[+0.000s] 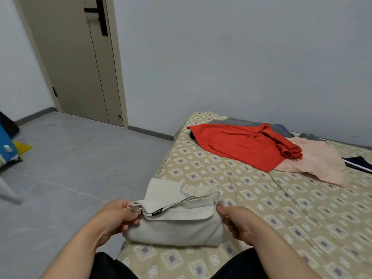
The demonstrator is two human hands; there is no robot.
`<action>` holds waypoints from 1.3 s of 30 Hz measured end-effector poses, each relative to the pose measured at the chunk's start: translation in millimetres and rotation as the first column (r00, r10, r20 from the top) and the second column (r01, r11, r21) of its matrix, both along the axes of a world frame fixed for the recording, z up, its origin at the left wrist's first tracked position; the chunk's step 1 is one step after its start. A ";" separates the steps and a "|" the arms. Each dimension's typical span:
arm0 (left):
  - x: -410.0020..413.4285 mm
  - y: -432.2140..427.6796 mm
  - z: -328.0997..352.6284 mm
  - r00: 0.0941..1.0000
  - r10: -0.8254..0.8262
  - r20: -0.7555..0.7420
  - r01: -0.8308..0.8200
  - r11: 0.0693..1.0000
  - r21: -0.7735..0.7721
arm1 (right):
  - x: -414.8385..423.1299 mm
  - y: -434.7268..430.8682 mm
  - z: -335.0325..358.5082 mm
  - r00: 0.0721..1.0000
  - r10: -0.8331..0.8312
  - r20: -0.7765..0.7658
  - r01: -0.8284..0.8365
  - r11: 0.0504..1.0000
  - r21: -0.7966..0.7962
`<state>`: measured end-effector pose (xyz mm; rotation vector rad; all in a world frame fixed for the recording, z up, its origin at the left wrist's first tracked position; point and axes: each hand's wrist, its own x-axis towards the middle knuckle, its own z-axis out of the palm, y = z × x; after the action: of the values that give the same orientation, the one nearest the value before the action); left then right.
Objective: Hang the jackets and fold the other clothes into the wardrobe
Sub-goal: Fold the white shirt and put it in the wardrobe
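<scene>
Right now the off-white garment lies folded into a thick bundle at the near corner of the bed, close in front of you, with a small black label showing on its upper fold. Your left hand pinches the bundle's left end, fingers curled round the layered edges, and your right hand grips the right end likewise. Farther up the patterned sheet a red garment lies spread out, partly over a pale pink one, with a grey piece under its far edge. A dark item with a white stripe pokes in at the right edge; too little of it shows to say what it is. Left of the bed the grey tiled floor runs to a closed beige door.
</scene>
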<state>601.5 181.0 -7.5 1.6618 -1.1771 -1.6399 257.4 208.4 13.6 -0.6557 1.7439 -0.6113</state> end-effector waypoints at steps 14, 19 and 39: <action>-36.6 -91.1 -69.8 0.879 0.233 0.416 -0.133 0.958 -0.255 | -15.2 -92.5 -73.1 0.894 0.126 -0.430 -0.231 0.952 -0.202; -43.0 -118.2 -81.2 0.977 0.206 0.062 -0.199 0.975 -0.103 | -32.7 -109.7 -82.3 0.921 0.135 -0.366 -0.238 0.937 -0.255; -56.7 -146.8 -99.8 0.957 0.280 0.072 -0.277 0.959 -0.051 | -14.9 -139.7 -97.4 0.881 0.071 -0.467 -0.174 0.968 -0.182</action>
<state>544.9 34.2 -107.2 1.7889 -0.9529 -1.3792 242.5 68.7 -83.7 -1.1321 2.0654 -0.5960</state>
